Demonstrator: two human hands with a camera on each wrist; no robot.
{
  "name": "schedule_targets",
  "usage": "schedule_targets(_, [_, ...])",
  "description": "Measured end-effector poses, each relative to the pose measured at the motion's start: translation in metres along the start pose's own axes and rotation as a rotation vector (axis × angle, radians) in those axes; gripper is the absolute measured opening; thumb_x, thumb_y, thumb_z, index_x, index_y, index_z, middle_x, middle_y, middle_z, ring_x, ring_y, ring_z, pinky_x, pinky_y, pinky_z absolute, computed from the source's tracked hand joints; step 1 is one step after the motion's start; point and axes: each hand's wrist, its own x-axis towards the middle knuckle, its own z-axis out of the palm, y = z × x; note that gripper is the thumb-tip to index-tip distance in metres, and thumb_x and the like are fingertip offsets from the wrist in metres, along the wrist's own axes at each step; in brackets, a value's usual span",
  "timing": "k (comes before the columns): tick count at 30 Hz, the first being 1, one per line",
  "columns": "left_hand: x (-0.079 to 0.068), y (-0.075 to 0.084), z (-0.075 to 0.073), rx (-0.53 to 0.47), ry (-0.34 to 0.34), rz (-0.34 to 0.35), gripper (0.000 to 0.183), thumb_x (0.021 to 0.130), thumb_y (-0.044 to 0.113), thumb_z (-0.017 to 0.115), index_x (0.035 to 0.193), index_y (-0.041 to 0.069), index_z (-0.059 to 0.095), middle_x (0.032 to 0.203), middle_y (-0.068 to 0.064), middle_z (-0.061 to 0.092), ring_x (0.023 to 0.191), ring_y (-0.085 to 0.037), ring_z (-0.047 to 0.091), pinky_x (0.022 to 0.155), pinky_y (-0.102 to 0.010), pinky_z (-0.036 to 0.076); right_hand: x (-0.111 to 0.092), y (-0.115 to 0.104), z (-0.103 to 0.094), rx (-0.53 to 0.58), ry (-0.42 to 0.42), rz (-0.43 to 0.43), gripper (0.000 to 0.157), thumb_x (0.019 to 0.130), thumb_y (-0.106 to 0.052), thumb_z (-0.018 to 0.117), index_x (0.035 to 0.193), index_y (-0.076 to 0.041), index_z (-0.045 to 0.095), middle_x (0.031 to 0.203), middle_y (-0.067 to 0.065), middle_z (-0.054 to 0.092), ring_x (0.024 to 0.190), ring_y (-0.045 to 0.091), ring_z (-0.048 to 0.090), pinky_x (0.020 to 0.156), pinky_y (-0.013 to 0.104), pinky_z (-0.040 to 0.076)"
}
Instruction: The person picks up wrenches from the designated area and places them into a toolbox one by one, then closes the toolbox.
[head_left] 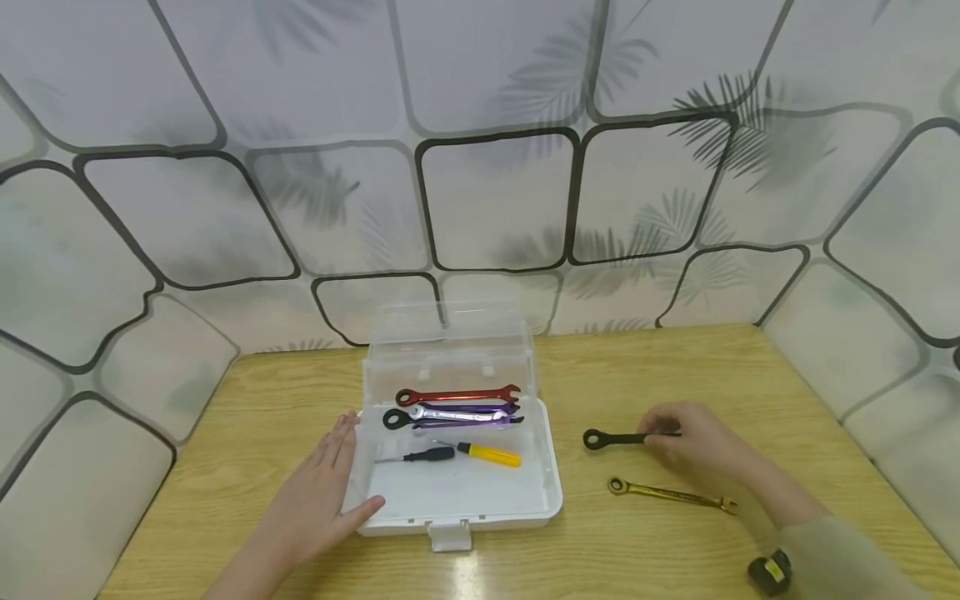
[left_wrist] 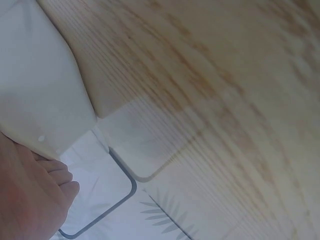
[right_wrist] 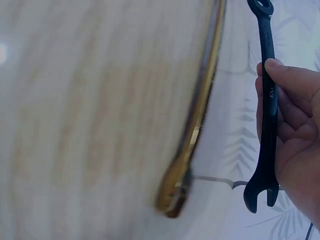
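Note:
My right hand (head_left: pixel 697 437) pinches a black ratchet combination wrench (head_left: pixel 615 438) between thumb and fingers, right of an open white plastic toolbox (head_left: pixel 556 475). In the right wrist view, the thumb lies across the wrench's shaft (right_wrist: pixel 270 110), with the open-ended jaw pointing down. A gold combination wrench (head_left: pixel 667 493) lies on the table just in front of that hand. My left hand (head_left: pixel 318 492) rests against the toolbox's left side, fingers extended. Inside the box are a red wrench (head_left: pixel 457 396), silver and purple wrenches partly overlapping, a black-handled screwdriver (head_left: pixel 435 454) and a yellow-handled screwdriver (head_left: pixel 493 455).
The toolbox's translucent lid (head_left: pixel 450 346) stands raised at the back, and its white latch (head_left: pixel 450 536) hangs at the front. A small black object with a yellow label (head_left: pixel 770 573), perhaps a tape measure, sits by the right sleeve. Patterned panels (head_left: pixel 495 200) surround the wooden table (head_left: pixel 270 400).

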Motion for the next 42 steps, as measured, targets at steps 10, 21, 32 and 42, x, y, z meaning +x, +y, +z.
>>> schedule_targets(10, [0.0, -0.001, 0.001, 0.005, 0.004, 0.012, 0.104, 0.096, 0.065, 0.063, 0.158, -0.014, 0.036, 0.171, -0.027, 0.031, 0.158, -0.044, 0.035, 0.128, -0.054, 0.039, 0.015, -0.02, -0.02, -0.062, 0.106, -0.077, 0.009, 0.092, -0.005, 0.08, 0.098, -0.012, 0.079, 0.095, -0.002, 0.079, 0.084, 0.0, 0.07, 0.075, 0.024, 0.062])
schedule_targets(21, [0.0, -0.002, 0.001, 0.008, 0.028, 0.034, 0.103, 0.096, 0.064, 0.064, 0.157, -0.015, 0.036, 0.171, -0.028, 0.03, 0.156, -0.045, 0.037, 0.126, -0.055, 0.041, 0.032, -0.053, -0.035, -0.088, 0.131, -0.065, 0.008, 0.096, -0.011, 0.078, 0.103, -0.014, 0.08, 0.098, -0.002, 0.079, 0.089, 0.014, 0.074, 0.077, 0.028, 0.061])
schedule_targets(32, [0.0, -0.001, 0.002, -0.01, 0.0, 0.008, 0.103, 0.096, 0.063, 0.064, 0.157, -0.015, 0.036, 0.171, -0.028, 0.031, 0.157, -0.045, 0.036, 0.127, -0.056, 0.04, 0.048, -0.082, -0.035, -0.067, 0.153, -0.119, 0.008, 0.095, -0.01, 0.079, 0.102, -0.014, 0.08, 0.098, -0.001, 0.079, 0.088, 0.01, 0.072, 0.077, 0.026, 0.061])
schedule_targets(42, [0.001, -0.001, 0.001, 0.003, 0.013, 0.026, 0.104, 0.096, 0.064, 0.064, 0.157, -0.016, 0.036, 0.17, -0.029, 0.031, 0.156, -0.046, 0.037, 0.126, -0.055, 0.04, 0.065, -0.114, -0.027, -0.033, 0.161, -0.171, 0.008, 0.094, -0.006, 0.079, 0.1, -0.012, 0.079, 0.093, -0.002, 0.079, 0.085, 0.008, 0.071, 0.077, 0.026, 0.06])
